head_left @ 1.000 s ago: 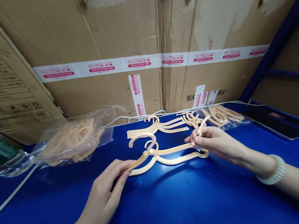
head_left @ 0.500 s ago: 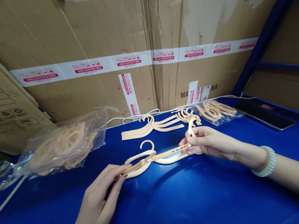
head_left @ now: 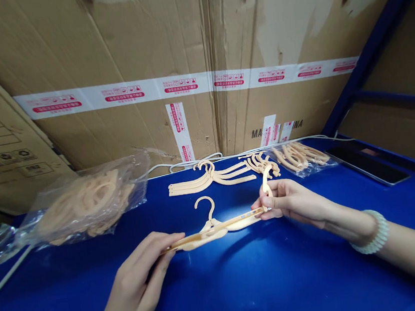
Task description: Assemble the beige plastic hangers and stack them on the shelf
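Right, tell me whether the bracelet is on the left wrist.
No, the pale beaded bracelet circles the right wrist, behind the right hand pinching the hanger.

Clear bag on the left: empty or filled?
Filled: the clear bag bulges with a heap of peach plastic pieces visible through its film, lying on the blue table.

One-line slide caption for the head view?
Left hand and right hand hold a peach hanger by its ends at the blue table.
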The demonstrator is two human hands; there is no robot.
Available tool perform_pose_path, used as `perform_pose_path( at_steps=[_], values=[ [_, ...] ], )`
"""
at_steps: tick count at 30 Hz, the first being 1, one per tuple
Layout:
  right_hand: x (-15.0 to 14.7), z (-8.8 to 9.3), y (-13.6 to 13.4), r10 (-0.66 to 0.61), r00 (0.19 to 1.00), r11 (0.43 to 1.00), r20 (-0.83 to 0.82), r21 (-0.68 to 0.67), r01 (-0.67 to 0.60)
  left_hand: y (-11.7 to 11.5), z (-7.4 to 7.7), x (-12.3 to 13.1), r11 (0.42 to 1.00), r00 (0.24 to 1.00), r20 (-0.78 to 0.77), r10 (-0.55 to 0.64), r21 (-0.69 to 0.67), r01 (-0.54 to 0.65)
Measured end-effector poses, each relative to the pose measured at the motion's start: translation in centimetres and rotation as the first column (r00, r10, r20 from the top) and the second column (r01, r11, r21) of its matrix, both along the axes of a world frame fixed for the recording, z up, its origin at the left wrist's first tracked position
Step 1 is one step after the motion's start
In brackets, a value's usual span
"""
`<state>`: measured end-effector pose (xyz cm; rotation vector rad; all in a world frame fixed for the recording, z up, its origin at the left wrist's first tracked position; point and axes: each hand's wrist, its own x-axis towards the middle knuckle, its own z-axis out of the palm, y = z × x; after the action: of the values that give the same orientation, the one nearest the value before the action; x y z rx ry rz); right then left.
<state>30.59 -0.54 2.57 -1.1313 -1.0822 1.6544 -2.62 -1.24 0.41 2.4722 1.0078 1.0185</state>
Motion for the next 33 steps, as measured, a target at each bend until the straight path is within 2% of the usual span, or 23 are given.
perform_pose_path(
  at_steps=[8,16,19,24,28,30,33],
  values=[
    [-0.1,0.1,0.0,0.002,0.999,1.000,0.040,0.004,-0.002,-0.3,0.4,0.3,1.000,1.000,-0.012,0.013,0.005,-0.013],
    [-0.6,0.1,-0.3,-0.147,0.982,0.979,0.115,0.156,0.129,-0.7,0.1,0.0,0.998,0.997,-0.062,0.041,-0.046,-0.044],
    [-0.8,-0.1,-0.4,-0.183,0.979,0.966,0.094,0.200,0.162,-1.1,0.3,0.1,0.998,0.996,-0.079,0.032,-0.048,-0.036],
    [-0.9,0.3,-0.2,-0.192,0.981,0.950,-0.016,0.247,0.190,-1.0,0.5,0.4,0.989,0.996,-0.058,0.061,-0.129,-0.068],
    [1.1,1.2,0.5,-0.234,0.972,0.922,-0.014,0.313,0.227,-0.1,1.1,-0.3,0.997,0.996,-0.073,0.042,-0.062,-0.047],
    [3.0,1.8,1.1,-0.228,0.970,0.920,0.078,0.343,0.189,0.5,1.7,-0.8,1.000,0.991,-0.134,0.014,0.020,-0.011],
    [5.8,2.7,1.6,-0.115,0.935,0.925,0.336,0.379,-0.023,1.2,2.6,-1.4,0.981,0.951,-0.303,-0.058,0.161,0.111]
  ],
)
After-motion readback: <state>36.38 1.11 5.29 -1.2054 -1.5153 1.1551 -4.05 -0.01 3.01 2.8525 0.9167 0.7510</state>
